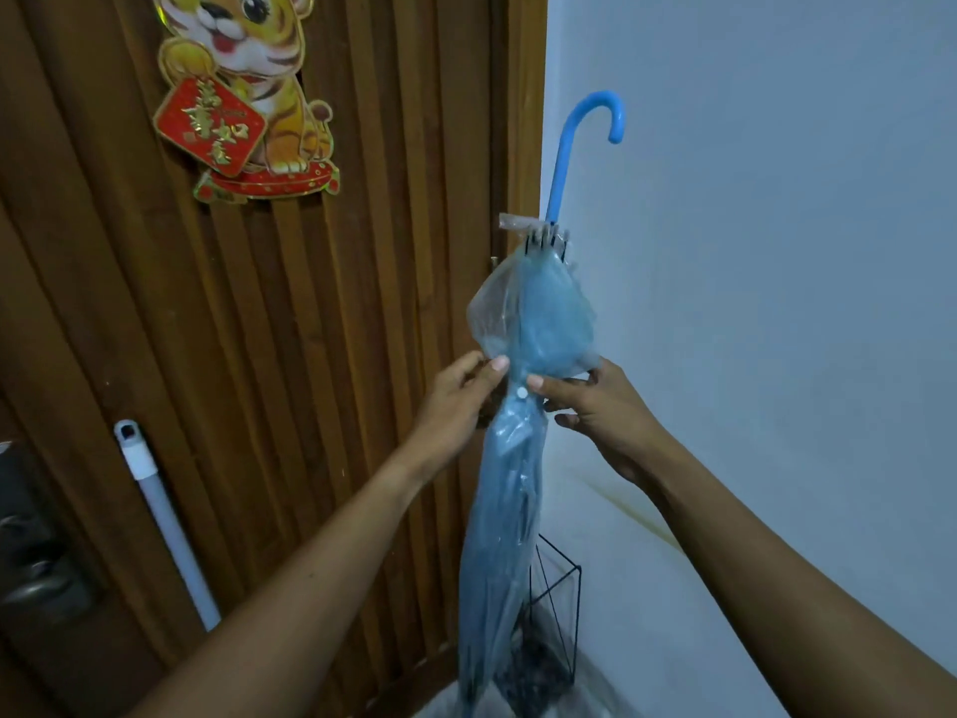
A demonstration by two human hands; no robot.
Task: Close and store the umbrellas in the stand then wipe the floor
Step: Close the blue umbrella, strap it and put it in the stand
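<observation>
While the blue umbrella (510,510) is standing handle-up, your left grip (455,401) and right grip (600,412) are pinching its gathered canopy.

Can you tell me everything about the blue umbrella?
The umbrella is folded shut and held upright, curved sky-blue handle at the top, tip downward and out of view. Its cover looks like thin, see-through blue plastic, bunched loosely above the middle and tighter below. Dark rib ends poke out under the handle. The left hand and right hand pinch it at the middle, by a small white button. Its lower part hangs in front of a black wire stand.
</observation>
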